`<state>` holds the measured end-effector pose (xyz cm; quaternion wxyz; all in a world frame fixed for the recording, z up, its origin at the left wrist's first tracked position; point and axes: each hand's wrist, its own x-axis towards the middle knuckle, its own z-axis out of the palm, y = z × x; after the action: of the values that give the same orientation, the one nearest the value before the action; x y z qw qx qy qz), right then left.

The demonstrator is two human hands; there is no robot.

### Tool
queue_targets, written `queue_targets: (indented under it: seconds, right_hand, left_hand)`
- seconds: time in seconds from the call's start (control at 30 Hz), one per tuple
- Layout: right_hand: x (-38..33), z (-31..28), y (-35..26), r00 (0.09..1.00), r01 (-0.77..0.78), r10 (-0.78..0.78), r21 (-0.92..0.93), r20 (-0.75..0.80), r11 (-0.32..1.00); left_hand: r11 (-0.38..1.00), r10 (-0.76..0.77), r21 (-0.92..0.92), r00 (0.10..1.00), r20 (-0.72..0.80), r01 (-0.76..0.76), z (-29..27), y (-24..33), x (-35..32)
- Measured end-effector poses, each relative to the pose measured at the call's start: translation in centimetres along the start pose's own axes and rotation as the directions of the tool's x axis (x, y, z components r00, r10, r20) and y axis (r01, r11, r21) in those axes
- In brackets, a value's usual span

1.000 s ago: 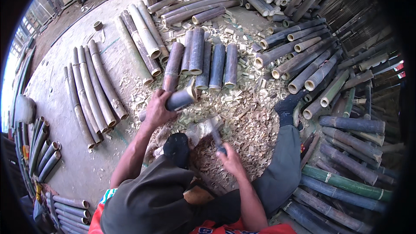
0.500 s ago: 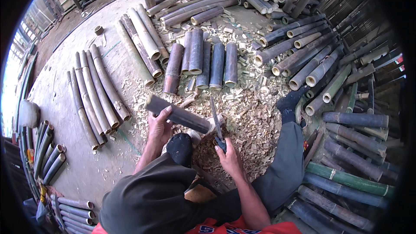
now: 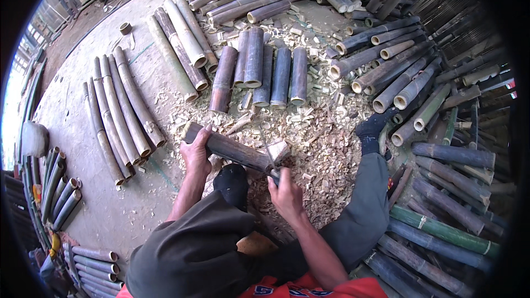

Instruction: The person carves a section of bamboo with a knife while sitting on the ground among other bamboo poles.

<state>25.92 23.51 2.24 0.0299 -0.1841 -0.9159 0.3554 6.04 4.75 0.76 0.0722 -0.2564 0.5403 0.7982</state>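
A short dark bamboo tube slants across the middle of the view, its right end lower than its left. My left hand is wrapped round its upper left end, thumb on top. My right hand grips the dark handle of a long knife. The thin blade points away from me and crosses the tube's right end; whether it cuts in, I cannot tell. Just beyond that end shows the pale face of a wood block. My dark-socked left foot lies below the tube.
Wood chips cover the ground around my feet. Several short dark tubes lie in a row ahead. Longer bamboo poles lie at the left, with piles of cut bamboo at the right. My right foot rests beside that pile.
My right hand has brought the knife from beside the tube to its right end. The tube and my left hand have shifted slightly left, and the tube appears rolled.
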Motion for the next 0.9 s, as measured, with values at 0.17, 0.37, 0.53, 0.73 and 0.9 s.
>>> queue_targets:
  seconds: [0.17, 0.37, 0.53, 0.73, 0.9]
  right_hand:
    - [0.5, -2.1, -2.6, 0.983, -0.068, 0.091, -0.144, 0.160, 0.987]
    - [-0.2, -2.5, -3.8, 0.996, 0.065, -0.060, 0.062, -0.069, 0.996]
    - [0.8, -1.9, -1.9, 0.964, -0.163, 0.189, -0.148, 0.188, 0.976]
    - [0.1, -4.1, -6.3, 0.994, 0.064, -0.051, 0.136, -0.093, 0.989]
    - [1.6, -1.0, 0.6, 0.957, -0.185, 0.230, -0.236, 0.176, 0.954]
  left_hand:
    - [0.997, 0.059, 0.049, 0.998, 0.034, -0.061, 0.0, 0.6, -0.7]
    - [0.998, 0.060, -0.018, 0.997, 0.056, -0.059, 0.6, 0.3, -0.3]
    - [0.992, 0.117, 0.042, 0.991, 0.072, -0.120, 0.2, 0.1, -0.8]
    - [0.995, 0.099, -0.024, 0.982, 0.163, -0.096, -0.5, 0.1, -0.2]
    - [0.988, 0.141, 0.031, 0.969, 0.203, -0.150, 0.6, -0.6, 0.1]
